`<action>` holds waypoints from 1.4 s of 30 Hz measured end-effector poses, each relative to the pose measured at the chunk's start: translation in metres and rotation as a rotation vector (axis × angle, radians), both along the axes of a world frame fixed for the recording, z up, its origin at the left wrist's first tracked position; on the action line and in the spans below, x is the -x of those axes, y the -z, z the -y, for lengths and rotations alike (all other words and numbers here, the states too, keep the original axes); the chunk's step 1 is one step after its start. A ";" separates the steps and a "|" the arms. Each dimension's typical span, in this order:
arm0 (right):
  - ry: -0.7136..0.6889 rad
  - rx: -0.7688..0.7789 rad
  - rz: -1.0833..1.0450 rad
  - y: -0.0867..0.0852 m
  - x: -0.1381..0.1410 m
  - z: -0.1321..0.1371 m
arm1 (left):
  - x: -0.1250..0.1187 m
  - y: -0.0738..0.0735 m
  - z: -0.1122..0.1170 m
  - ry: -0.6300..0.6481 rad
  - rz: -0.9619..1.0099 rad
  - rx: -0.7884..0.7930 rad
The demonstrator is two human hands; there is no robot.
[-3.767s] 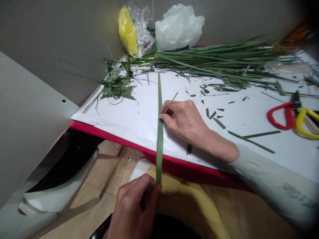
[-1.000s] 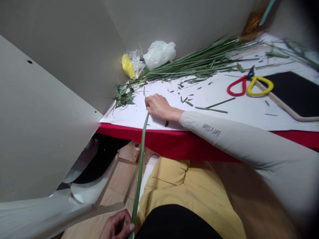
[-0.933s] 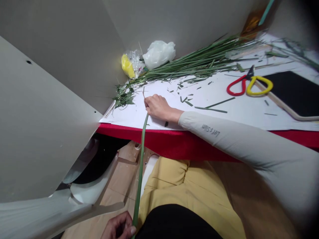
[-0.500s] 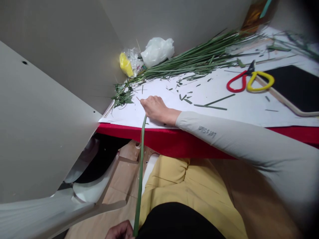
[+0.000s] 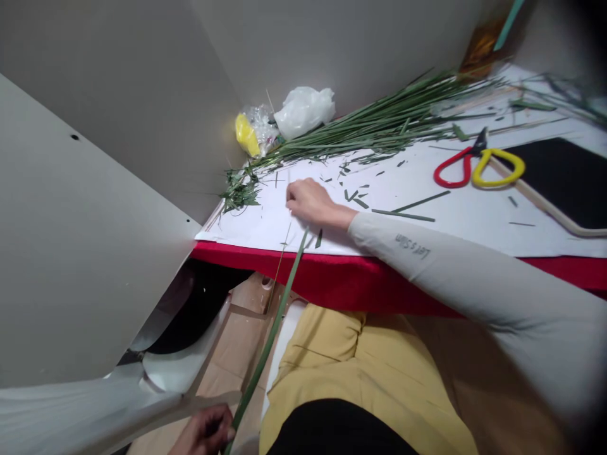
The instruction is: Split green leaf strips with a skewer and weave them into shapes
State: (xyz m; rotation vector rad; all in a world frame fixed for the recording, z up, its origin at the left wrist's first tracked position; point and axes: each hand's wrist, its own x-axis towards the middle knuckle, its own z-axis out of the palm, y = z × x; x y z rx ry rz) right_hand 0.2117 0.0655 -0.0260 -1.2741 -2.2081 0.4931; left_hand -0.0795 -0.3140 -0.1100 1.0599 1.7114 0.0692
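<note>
A long narrow green leaf strip slants from the table's front edge down past my lap. My left hand grips its lower end at the bottom of the view. My right hand rests on the white paper sheet, fingers curled around what looks like a thin stick, mostly hidden by the fingers. The strip's upper end lies just below that hand, not touching it. A pale thin sliver hangs over the red table edge beside the strip.
A bundle of long green leaves lies along the back, with chopped leaves at its left end. Red-and-yellow scissors and a wood-framed black board sit at right. Plastic bags stand behind. A grey panel rises at left.
The strip now slants instead of hanging nearly straight, its top shifted right. My left hand has moved left and higher into view. My right hand has shifted slightly right.
</note>
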 end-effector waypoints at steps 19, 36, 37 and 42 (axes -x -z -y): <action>-0.491 1.006 -0.783 0.070 -0.011 0.173 | 0.011 -0.038 -0.055 -0.236 0.508 -0.077; -0.301 0.624 -1.153 -0.055 -0.072 0.068 | -0.070 -0.115 -0.204 0.233 0.195 -0.413; -0.268 0.588 -1.169 -0.063 -0.082 0.059 | -0.084 -0.117 -0.222 0.233 0.242 -0.435; 0.022 0.398 -1.195 -0.080 -0.124 0.012 | -0.150 -0.116 -0.303 0.196 0.495 -0.591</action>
